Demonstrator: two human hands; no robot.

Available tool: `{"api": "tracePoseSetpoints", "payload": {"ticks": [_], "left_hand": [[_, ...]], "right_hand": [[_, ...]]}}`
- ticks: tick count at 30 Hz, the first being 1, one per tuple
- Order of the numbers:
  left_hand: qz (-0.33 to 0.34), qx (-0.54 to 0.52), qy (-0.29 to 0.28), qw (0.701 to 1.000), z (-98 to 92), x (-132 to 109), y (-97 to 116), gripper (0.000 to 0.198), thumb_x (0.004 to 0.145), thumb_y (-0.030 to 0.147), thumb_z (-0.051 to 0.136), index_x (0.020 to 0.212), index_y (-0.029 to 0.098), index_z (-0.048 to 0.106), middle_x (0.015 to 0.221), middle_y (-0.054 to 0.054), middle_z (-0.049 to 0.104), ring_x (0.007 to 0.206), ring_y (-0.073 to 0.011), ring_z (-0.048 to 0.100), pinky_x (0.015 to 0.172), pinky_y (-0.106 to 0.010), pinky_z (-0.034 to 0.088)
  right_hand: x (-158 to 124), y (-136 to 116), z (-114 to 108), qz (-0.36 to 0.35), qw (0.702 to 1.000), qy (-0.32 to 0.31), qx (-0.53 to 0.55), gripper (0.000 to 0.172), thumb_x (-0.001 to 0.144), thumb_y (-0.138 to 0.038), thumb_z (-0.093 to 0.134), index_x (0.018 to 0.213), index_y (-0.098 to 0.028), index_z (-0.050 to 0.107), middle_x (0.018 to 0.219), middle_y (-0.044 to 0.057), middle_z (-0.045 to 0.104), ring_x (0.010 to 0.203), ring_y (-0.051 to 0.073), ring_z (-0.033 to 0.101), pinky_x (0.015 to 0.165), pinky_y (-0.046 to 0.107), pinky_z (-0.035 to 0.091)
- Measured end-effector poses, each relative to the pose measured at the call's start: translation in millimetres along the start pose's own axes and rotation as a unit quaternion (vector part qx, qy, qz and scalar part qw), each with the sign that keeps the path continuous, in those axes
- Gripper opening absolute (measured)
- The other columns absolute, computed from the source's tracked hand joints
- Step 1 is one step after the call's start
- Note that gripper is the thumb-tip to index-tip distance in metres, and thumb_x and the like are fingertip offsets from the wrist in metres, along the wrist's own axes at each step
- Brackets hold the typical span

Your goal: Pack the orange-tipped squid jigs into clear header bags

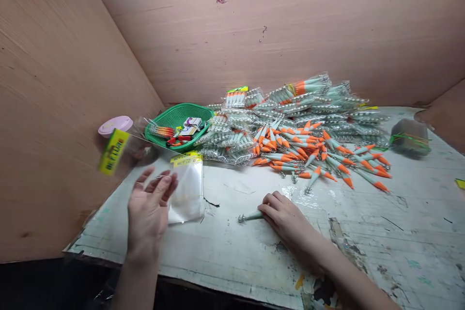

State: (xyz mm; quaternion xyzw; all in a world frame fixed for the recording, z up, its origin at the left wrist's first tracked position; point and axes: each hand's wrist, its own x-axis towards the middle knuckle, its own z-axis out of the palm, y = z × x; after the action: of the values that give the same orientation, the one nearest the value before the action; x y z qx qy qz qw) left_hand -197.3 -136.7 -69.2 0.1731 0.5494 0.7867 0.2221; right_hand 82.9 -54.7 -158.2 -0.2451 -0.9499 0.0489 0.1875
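Note:
My left hand (pixel 149 206) hovers open, palm up and fingers apart, just left of a stack of clear plastic bags with yellow header labels (pixel 188 184). My right hand (pixel 284 214) rests on the worn table (pixel 363 247), fingers curled over a pale squid-jig lure (pixel 249 216) whose hooked metal tip sticks out to the left. Behind lies a heap of loose orange-tipped lures (pixel 312 152), and beyond it a pile of bagged lures (pixel 301 104).
A green plastic basket (pixel 174 117) with small items sits at the back left, beside a pink lid (pixel 115 125) and a blurred yellow-labelled bag (pixel 113 151). A dark bundle (pixel 410 136) lies at the far right. Wooden boards wall the table on the left and back.

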Motion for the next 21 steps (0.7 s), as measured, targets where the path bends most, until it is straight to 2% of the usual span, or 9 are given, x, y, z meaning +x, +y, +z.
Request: {"api": "tracePoseSetpoints", "payload": {"ticks": [2,4,6,8,11,13,15,18,21], "left_hand": [[-0.084,-0.013,-0.020,0.996,4.5,-13.2,-8.7,0.050,0.050,0.018,0.084,0.095,0.019,0.062,0.074,0.002,0.069,0.069,-0.0118,0.067,0.067,-0.022,0.055],[-0.118,-0.021,-0.019,0.993,8.1,-26.8,-19.6,0.048,0.047,0.022,0.086,0.090,0.018,0.065,0.070,0.003,0.069,0.065,-0.0107,0.066,0.064,-0.020,0.054],[-0.124,-0.032,-0.008,0.992,11.5,-38.3,-28.9,0.043,0.047,0.023,0.087,0.084,0.018,0.067,0.068,0.005,0.067,0.059,-0.0075,0.063,0.060,-0.017,0.052],[-0.130,-0.056,-0.004,0.990,15.1,-46.9,-34.4,0.038,0.050,0.025,0.087,0.082,0.018,0.067,0.069,0.005,0.067,0.059,-0.0062,0.062,0.061,-0.017,0.052],[-0.178,-0.093,-0.022,0.979,20.2,-54.6,-37.2,0.035,0.054,0.027,0.085,0.083,0.019,0.067,0.082,0.002,0.071,0.077,-0.0136,0.068,0.073,-0.025,0.055],[-0.212,-0.096,-0.031,0.972,22.8,-57.7,-38.5,0.037,0.052,0.027,0.086,0.081,0.019,0.065,0.086,0.000,0.072,0.083,-0.0176,0.069,0.075,-0.028,0.056],[-0.238,-0.092,-0.031,0.966,25.8,-60.7,-40.9,0.039,0.049,0.027,0.088,0.078,0.017,0.063,0.078,0.000,0.071,0.077,-0.0169,0.070,0.069,-0.026,0.055],[-0.285,-0.090,-0.054,0.953,33.4,-67.3,-46.0,0.043,0.046,0.029,0.089,0.076,0.017,0.060,0.071,0.000,0.070,0.070,-0.0172,0.070,0.063,-0.025,0.054],[-0.346,-0.080,-0.112,0.928,45.5,-77.9,-49.5,0.044,0.049,0.028,0.089,0.078,0.017,0.058,0.072,-0.001,0.071,0.072,-0.0199,0.071,0.062,-0.027,0.054]], "right_hand": [[-2.2,-5.8,-4.2,0.030,0.999,0.023,-0.006,0.023,0.092,-0.012,0.041,0.100,-0.017,0.062,0.088,0.008,0.059,0.080,0.020,0.051,0.066,0.032,0.045],[-1.8,-19.6,-5.2,0.081,0.995,0.062,0.006,0.023,0.091,-0.014,0.042,0.107,-0.015,0.058,0.087,0.009,0.057,0.079,0.020,0.052,0.066,0.032,0.046],[2.7,-40.4,0.4,0.133,0.987,0.079,0.030,0.017,0.091,-0.021,0.046,0.101,-0.015,0.057,0.083,0.007,0.056,0.073,0.019,0.054,0.061,0.029,0.047],[10.0,-62.6,12.2,0.165,0.984,0.063,0.027,0.013,0.089,-0.029,0.050,0.087,-0.017,0.056,0.078,0.006,0.056,0.067,0.018,0.055,0.054,0.027,0.045],[16.6,-83.4,27.7,0.174,0.983,0.060,-0.023,0.013,0.088,-0.022,0.048,0.076,-0.019,0.053,0.073,0.006,0.055,0.063,0.021,0.056,0.049,0.029,0.043],[11.9,-84.7,24.6,0.173,0.980,0.096,0.007,0.014,0.088,-0.016,0.042,0.082,-0.018,0.055,0.075,0.007,0.056,0.065,0.021,0.057,0.053,0.030,0.046],[-0.9,-78.8,6.7,0.166,0.971,0.138,0.106,0.016,0.089,-0.015,0.042,0.097,-0.017,0.057,0.080,0.007,0.057,0.068,0.019,0.058,0.057,0.029,0.050],[-25.8,-67.5,-37.2,0.117,0.947,0.171,0.246,0.027,0.088,-0.014,0.049,0.114,-0.019,0.054,0.086,0.006,0.058,0.075,0.016,0.061,0.063,0.026,0.053],[-41.3,-62.7,-74.7,0.052,0.950,0.144,0.271,0.037,0.085,-0.011,0.055,0.120,-0.024,0.052,0.087,0.006,0.062,0.077,0.017,0.063,0.065,0.026,0.054]]}}
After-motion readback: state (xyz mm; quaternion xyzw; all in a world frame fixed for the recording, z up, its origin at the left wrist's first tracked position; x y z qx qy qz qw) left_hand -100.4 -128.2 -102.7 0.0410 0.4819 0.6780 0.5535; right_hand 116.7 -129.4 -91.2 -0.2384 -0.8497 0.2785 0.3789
